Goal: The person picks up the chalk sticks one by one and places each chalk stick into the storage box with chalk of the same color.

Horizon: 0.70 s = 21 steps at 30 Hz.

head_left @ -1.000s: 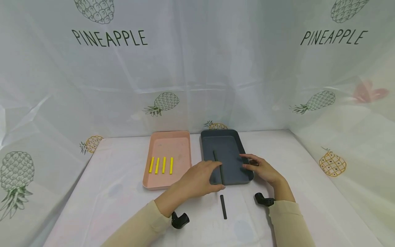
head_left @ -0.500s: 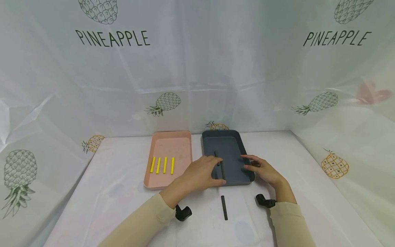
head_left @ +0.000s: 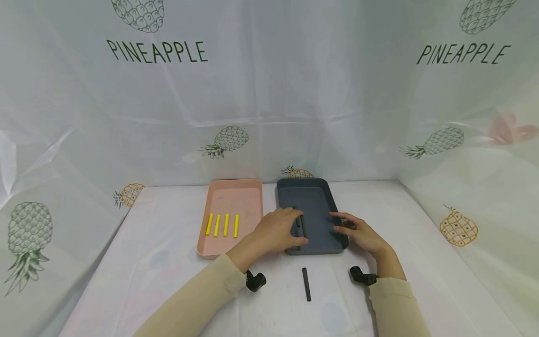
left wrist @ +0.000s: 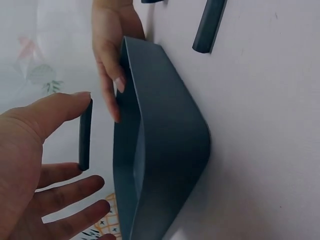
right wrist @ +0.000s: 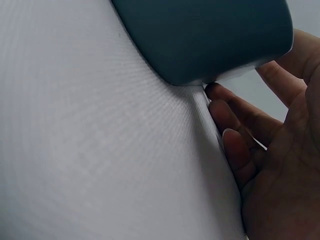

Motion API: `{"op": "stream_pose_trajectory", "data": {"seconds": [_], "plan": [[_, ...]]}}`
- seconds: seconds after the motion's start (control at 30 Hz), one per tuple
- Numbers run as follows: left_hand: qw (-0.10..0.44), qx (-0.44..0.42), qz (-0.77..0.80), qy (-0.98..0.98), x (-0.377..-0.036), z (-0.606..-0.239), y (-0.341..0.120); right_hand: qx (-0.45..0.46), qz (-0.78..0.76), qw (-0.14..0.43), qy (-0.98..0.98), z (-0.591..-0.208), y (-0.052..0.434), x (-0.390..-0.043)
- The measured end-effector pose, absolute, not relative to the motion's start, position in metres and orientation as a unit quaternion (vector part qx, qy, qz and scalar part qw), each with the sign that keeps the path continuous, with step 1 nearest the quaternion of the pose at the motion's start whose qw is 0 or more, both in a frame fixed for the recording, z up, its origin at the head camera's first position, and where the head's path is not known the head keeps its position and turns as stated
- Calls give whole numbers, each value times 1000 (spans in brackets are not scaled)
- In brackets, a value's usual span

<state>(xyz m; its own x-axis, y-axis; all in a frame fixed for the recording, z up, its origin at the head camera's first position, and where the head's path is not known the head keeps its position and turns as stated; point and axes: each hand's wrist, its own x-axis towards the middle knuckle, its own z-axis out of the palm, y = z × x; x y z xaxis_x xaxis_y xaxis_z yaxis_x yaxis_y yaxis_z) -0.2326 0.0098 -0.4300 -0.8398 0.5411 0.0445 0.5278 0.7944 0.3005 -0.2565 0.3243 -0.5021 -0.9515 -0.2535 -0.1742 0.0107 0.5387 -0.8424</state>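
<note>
The person's left hand (head_left: 278, 230) pinches a dark grey stick (left wrist: 85, 134) between thumb and fingers, just above the floor of a dark grey tray (head_left: 313, 199). The right hand (head_left: 358, 231) has its fingers relaxed and spread against the tray's right rim, steadying it without gripping anything. A second dark grey stick (head_left: 306, 283) lies on the white surface (head_left: 139, 262), just in front of the tray and between the two forearms. Left of the grey tray, touching or nearly so, sits a pink tray (head_left: 236, 189) with four yellow sticks (head_left: 222, 225) lined up side by side.

The risk, as I judge it: the pinch looks light, so the stick could roll when released. A forearm could also nudge the loose stick on the surface.
</note>
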Motion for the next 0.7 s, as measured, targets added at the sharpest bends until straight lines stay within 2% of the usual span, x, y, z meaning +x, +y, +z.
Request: {"op": "stream_pose_trajectory", "data": {"seconds": [0.7], "plan": [[25, 242, 158, 957, -269, -452, 16, -69, -477, 132, 866, -500, 321, -254]]}}
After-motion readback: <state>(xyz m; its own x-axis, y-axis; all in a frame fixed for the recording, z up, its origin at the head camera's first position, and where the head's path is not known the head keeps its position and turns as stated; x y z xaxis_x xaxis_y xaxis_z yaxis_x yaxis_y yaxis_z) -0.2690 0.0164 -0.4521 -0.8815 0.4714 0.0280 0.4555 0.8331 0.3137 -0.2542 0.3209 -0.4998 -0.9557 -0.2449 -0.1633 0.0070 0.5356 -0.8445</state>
